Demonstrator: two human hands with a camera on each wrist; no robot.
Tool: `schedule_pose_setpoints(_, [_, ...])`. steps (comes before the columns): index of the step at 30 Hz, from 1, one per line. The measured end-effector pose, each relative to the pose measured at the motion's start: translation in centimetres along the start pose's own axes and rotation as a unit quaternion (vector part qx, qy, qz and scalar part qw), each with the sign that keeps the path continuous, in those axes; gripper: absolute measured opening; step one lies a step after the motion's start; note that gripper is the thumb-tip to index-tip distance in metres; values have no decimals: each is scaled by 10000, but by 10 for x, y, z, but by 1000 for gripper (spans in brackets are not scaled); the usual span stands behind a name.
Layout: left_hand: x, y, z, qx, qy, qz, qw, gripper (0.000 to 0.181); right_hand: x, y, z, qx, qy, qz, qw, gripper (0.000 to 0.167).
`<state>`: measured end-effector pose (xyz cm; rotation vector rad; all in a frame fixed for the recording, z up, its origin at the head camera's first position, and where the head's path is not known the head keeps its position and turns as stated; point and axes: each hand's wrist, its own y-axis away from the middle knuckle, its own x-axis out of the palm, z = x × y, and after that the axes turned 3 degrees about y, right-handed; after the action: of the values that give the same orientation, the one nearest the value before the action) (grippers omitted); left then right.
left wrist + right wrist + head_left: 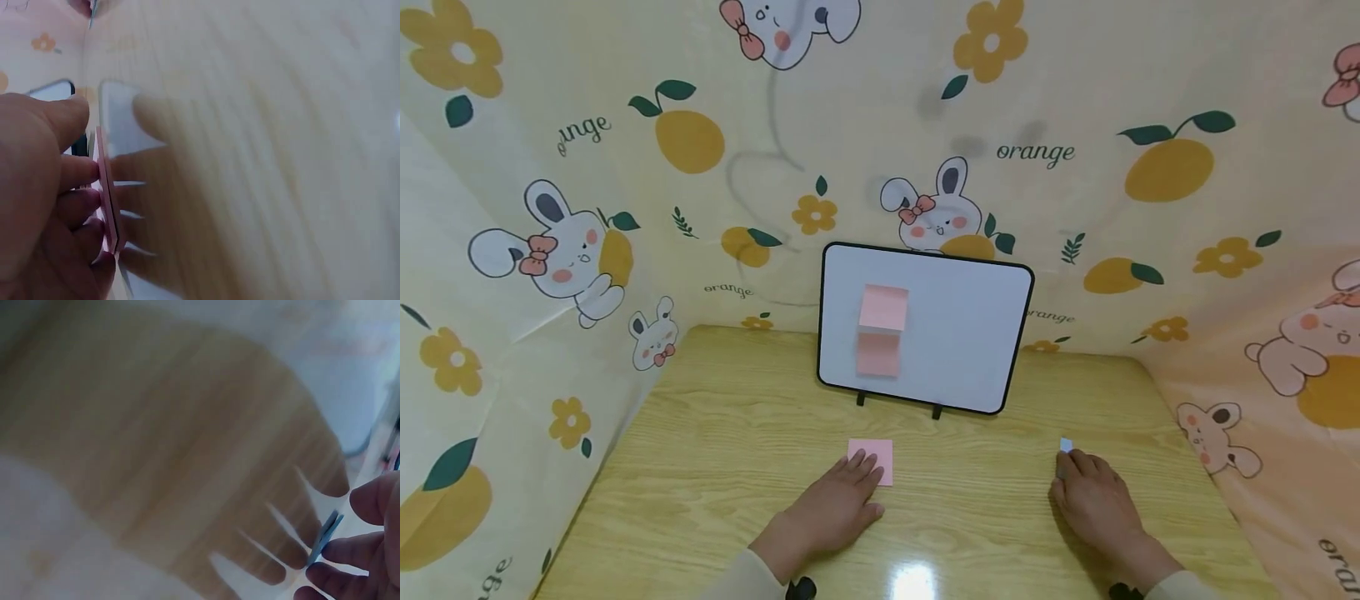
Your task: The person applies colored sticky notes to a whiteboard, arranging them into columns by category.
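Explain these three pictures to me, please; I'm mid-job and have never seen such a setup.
No machine here: a person's bare left hand and right hand each serve as the grip. The wide picture is taken from the person's head, looking forward and down. The other two are taken from the wrists, so each shows its own hand close up. On the wood-patterned table, a whiteboard stands at the back with two pink notes on it. In front lie a pink pad and a small blue pad. Neither looks picked up: the left fingers lie over the pink pad; the right fingertips touch the blue pad.
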<state>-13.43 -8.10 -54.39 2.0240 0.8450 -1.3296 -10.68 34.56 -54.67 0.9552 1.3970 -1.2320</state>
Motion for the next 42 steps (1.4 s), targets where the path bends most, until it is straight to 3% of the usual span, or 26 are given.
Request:
schedule_pose_setpoints(5, [-9, 12, 17, 6, 224, -253, 9994, 56, 2, -9, 33, -397, 7, -163, 9991, 42])
schedule_pose_setpoints(12, [-17, 18, 37, -36, 763, -175, 9969, 50, 4, -28, 85, -1044, -116, -77, 9944, 44])
schedule_pose_setpoints(23, [-20, 9, 36, 17, 846, -106, 9964, 51, 7, -48, 149, -1814, -242, 133, 9830, 44])
schedule_pose_setpoints(32, [-18, 4, 29, -91, 862, -105, 9962, 50, 15, -51, 163, -1943, -392, -180, 9800, 42])
schedule_pose_setpoints(42, [-14, 5, 28, -79, 595, -193, 9980, 50, 12, -50, 168, -1746, -510, 182, 9832, 43])
